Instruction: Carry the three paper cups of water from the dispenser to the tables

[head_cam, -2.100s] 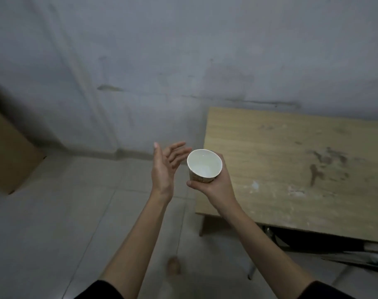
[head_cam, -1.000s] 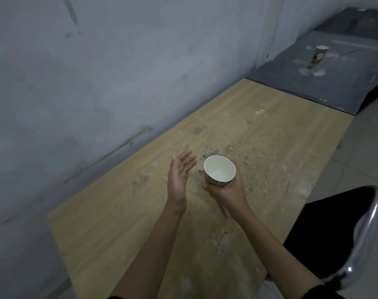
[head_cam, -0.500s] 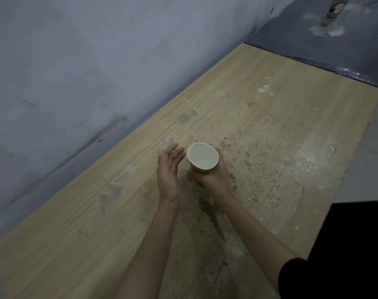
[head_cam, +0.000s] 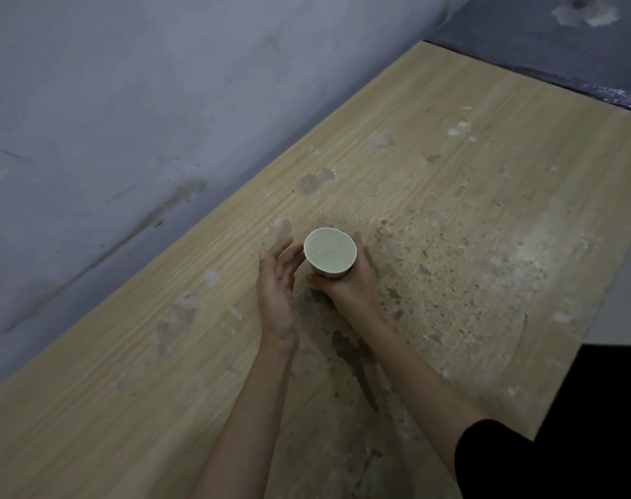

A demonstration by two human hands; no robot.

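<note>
The right hand [head_cam: 346,286] grips a cup [head_cam: 330,252] above the stained wooden table [head_cam: 486,228]; the left hand [head_cam: 276,282] is spread beside it, with a grey wall [head_cam: 127,84] beyond.

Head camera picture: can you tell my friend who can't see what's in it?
A right hand holds a paper cup of water over a stained wooden table. The open left hand hovers beside it.

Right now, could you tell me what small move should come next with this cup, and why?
Probably lower the cup the last bit onto the wooden table and release. The right hand grips it low over the tabletop; the left hand hovers open beside it.
</note>
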